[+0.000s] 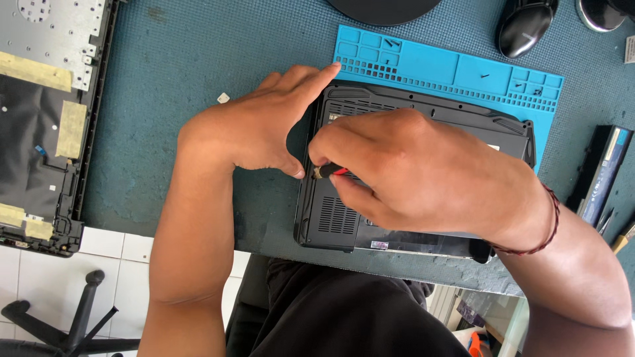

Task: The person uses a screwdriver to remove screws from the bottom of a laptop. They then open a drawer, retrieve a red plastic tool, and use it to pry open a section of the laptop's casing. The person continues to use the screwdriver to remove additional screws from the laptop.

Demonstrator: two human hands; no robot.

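Note:
A black laptop (331, 218) lies bottom-up on a blue work mat (423, 63), its vent grilles facing me. My right hand (423, 172) is closed around a small screwdriver (329, 172) with a red and silver shaft, held over the laptop's left side. My left hand (264, 122) rests against the laptop's left edge, fingers stretched toward its top left corner, thumb by the screwdriver tip. The tip itself is hidden between my fingers.
A dismantled laptop shell (40, 119) with yellow tape lies at the left. A black mouse (522, 26) sits at the top right, a battery pack (602, 172) and tools at the right edge. Small screws lie in the mat's compartments. An office chair base (73, 324) shows below the desk.

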